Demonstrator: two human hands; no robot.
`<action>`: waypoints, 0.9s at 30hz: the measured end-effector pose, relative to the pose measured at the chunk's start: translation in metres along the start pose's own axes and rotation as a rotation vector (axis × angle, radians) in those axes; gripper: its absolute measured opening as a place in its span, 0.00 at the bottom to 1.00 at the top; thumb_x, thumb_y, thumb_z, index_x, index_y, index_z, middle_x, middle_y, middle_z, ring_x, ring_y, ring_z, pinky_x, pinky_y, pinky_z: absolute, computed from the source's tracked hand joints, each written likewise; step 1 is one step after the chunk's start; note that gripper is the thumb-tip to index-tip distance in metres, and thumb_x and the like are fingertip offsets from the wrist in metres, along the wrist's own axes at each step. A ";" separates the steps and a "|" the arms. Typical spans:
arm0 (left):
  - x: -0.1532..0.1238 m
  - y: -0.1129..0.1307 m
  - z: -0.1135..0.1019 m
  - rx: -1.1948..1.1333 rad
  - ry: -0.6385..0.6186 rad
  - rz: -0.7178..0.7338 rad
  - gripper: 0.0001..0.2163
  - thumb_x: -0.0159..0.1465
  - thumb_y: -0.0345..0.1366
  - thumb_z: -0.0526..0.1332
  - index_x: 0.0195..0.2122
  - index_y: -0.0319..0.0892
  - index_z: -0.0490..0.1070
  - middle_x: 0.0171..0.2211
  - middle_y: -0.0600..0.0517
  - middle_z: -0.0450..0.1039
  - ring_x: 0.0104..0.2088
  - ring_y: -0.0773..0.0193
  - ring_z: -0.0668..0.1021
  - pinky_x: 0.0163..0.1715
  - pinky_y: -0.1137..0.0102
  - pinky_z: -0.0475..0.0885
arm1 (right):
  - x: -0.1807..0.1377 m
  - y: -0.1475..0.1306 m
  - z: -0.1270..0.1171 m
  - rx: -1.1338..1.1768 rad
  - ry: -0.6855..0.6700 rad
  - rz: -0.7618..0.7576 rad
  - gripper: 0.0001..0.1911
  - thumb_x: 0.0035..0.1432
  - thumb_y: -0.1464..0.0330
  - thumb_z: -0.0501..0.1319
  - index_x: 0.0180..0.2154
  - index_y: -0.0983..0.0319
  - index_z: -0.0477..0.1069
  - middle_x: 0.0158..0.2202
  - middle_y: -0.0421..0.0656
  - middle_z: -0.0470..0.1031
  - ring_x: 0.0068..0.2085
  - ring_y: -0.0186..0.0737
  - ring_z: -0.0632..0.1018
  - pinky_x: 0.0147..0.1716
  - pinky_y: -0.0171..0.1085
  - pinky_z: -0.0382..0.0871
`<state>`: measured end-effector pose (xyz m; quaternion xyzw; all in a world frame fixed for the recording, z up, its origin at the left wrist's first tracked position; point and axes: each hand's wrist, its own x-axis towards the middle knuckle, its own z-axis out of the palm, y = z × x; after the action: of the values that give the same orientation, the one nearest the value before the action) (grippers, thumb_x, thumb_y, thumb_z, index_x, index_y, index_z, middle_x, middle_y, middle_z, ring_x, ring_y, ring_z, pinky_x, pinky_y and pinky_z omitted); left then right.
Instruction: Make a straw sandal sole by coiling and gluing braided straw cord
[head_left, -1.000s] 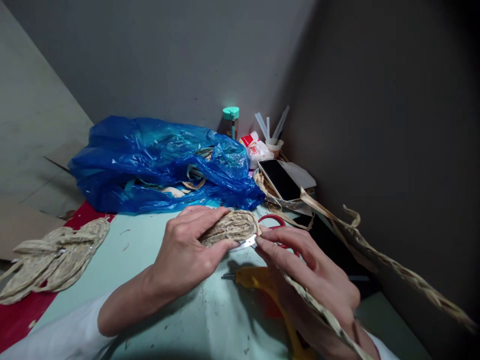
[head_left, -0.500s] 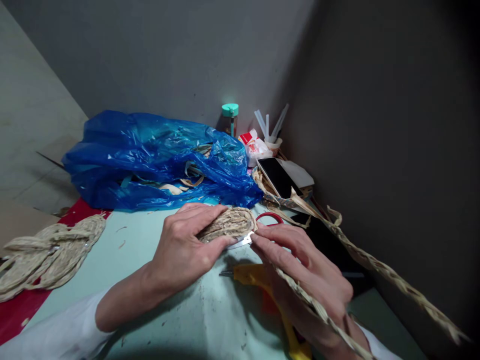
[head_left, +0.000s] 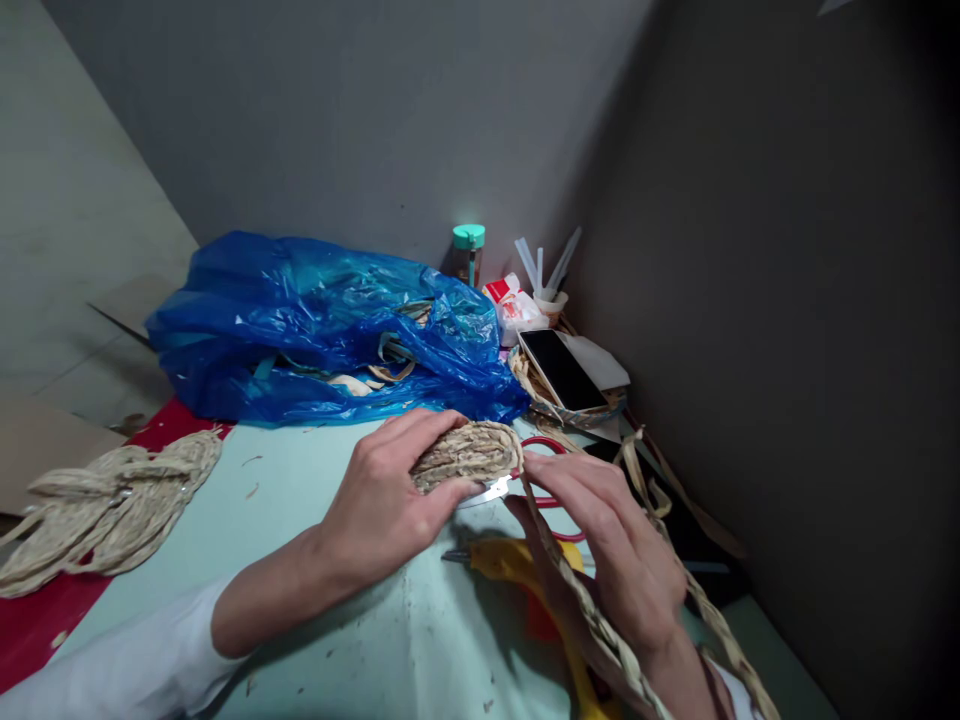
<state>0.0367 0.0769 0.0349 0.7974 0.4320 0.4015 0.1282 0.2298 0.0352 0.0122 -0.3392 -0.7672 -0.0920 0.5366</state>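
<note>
My left hand (head_left: 382, 500) is closed round a flat oval coil (head_left: 472, 450) of pale braided plant-fibre cord, fingers over the top and thumb along the near side. From the coil's right end the braided cord (head_left: 600, 630) runs down along my right hand (head_left: 615, 530). The right fingers bend loosely round the cord close to the coil, thumb below it. Red-handled scissors (head_left: 553, 443) lie behind and under the coil, their blades partly hidden. A yellow glue gun (head_left: 499, 558) rests below the right hand, which covers part of it.
A crumpled blue plastic bag (head_left: 315, 330) with fibre strips fills the back. Behind the right hand, a phone (head_left: 562, 368) lies on a small basket, near a green-lidded jar (head_left: 469, 240) and a cup of glue sticks (head_left: 551, 295). Looped braided pieces (head_left: 127, 510) lie at left.
The right fingertips have eased slightly off the coil's end, and the cord now bends down there. The loose cord end at right has swung down and inward. The view has shifted slightly.
</note>
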 end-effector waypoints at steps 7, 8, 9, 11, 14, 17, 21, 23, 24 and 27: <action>-0.001 -0.002 0.001 -0.044 -0.069 -0.006 0.19 0.58 0.31 0.67 0.51 0.36 0.72 0.45 0.44 0.77 0.45 0.55 0.78 0.46 0.60 0.74 | 0.005 -0.003 -0.007 0.071 -0.069 0.001 0.23 0.60 0.82 0.57 0.57 0.70 0.67 0.50 0.54 0.72 0.52 0.48 0.74 0.50 0.47 0.71; -0.001 -0.001 0.001 -0.054 -0.071 -0.002 0.19 0.58 0.32 0.68 0.51 0.36 0.73 0.44 0.44 0.77 0.44 0.55 0.78 0.46 0.60 0.74 | 0.004 -0.003 -0.007 0.077 -0.068 0.010 0.23 0.59 0.83 0.58 0.57 0.69 0.67 0.49 0.53 0.72 0.52 0.48 0.74 0.50 0.47 0.70; -0.001 -0.001 0.001 -0.062 -0.073 0.003 0.19 0.58 0.32 0.68 0.50 0.36 0.73 0.44 0.44 0.78 0.44 0.55 0.78 0.45 0.60 0.74 | 0.003 -0.002 -0.006 0.091 -0.065 0.032 0.23 0.59 0.82 0.59 0.57 0.68 0.67 0.49 0.52 0.72 0.51 0.47 0.74 0.50 0.46 0.71; -0.001 0.001 0.000 -0.070 -0.067 0.022 0.18 0.58 0.33 0.68 0.49 0.35 0.74 0.43 0.44 0.79 0.42 0.55 0.79 0.44 0.60 0.75 | -0.002 0.000 -0.005 0.147 -0.045 0.122 0.24 0.60 0.81 0.62 0.57 0.65 0.67 0.47 0.50 0.72 0.50 0.45 0.74 0.49 0.44 0.72; -0.002 0.005 0.000 -0.070 -0.036 0.054 0.17 0.58 0.33 0.67 0.48 0.33 0.76 0.43 0.42 0.80 0.42 0.54 0.80 0.44 0.61 0.76 | -0.009 0.001 -0.002 0.243 -0.025 0.292 0.29 0.61 0.74 0.65 0.62 0.58 0.62 0.51 0.49 0.70 0.51 0.46 0.74 0.46 0.42 0.75; -0.006 0.008 0.000 -0.068 -0.023 0.080 0.17 0.57 0.33 0.66 0.47 0.33 0.76 0.44 0.42 0.81 0.43 0.54 0.81 0.44 0.62 0.77 | -0.010 -0.002 -0.003 0.271 -0.125 0.414 0.37 0.63 0.67 0.65 0.68 0.55 0.51 0.61 0.49 0.64 0.60 0.48 0.69 0.56 0.46 0.72; -0.009 0.011 0.002 -0.065 -0.012 0.098 0.17 0.57 0.32 0.66 0.48 0.32 0.76 0.44 0.41 0.81 0.44 0.54 0.81 0.50 0.60 0.76 | -0.005 -0.007 -0.005 0.348 -0.235 0.497 0.38 0.66 0.64 0.63 0.70 0.55 0.47 0.62 0.44 0.66 0.61 0.38 0.70 0.58 0.33 0.69; -0.010 0.011 0.003 -0.068 0.008 0.112 0.17 0.57 0.32 0.66 0.48 0.31 0.76 0.44 0.41 0.81 0.44 0.54 0.81 0.49 0.62 0.76 | -0.003 -0.008 -0.005 0.365 -0.249 0.520 0.36 0.67 0.65 0.62 0.69 0.56 0.49 0.61 0.43 0.67 0.59 0.35 0.71 0.55 0.27 0.70; -0.010 0.011 0.003 -0.071 0.015 0.118 0.17 0.57 0.31 0.66 0.47 0.31 0.76 0.44 0.41 0.81 0.43 0.55 0.81 0.47 0.63 0.77 | -0.003 -0.009 -0.005 0.354 -0.251 0.522 0.35 0.67 0.65 0.62 0.69 0.56 0.50 0.61 0.42 0.67 0.59 0.34 0.72 0.54 0.25 0.70; -0.009 0.011 0.004 -0.070 0.041 0.130 0.16 0.56 0.29 0.67 0.46 0.30 0.77 0.42 0.41 0.81 0.41 0.56 0.81 0.44 0.65 0.78 | -0.002 -0.009 -0.004 0.281 -0.241 0.463 0.30 0.66 0.68 0.63 0.66 0.58 0.57 0.60 0.41 0.68 0.58 0.32 0.72 0.57 0.23 0.66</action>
<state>0.0434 0.0639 0.0335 0.8103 0.3675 0.4402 0.1206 0.2276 0.0253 0.0146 -0.4360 -0.7327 0.1810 0.4902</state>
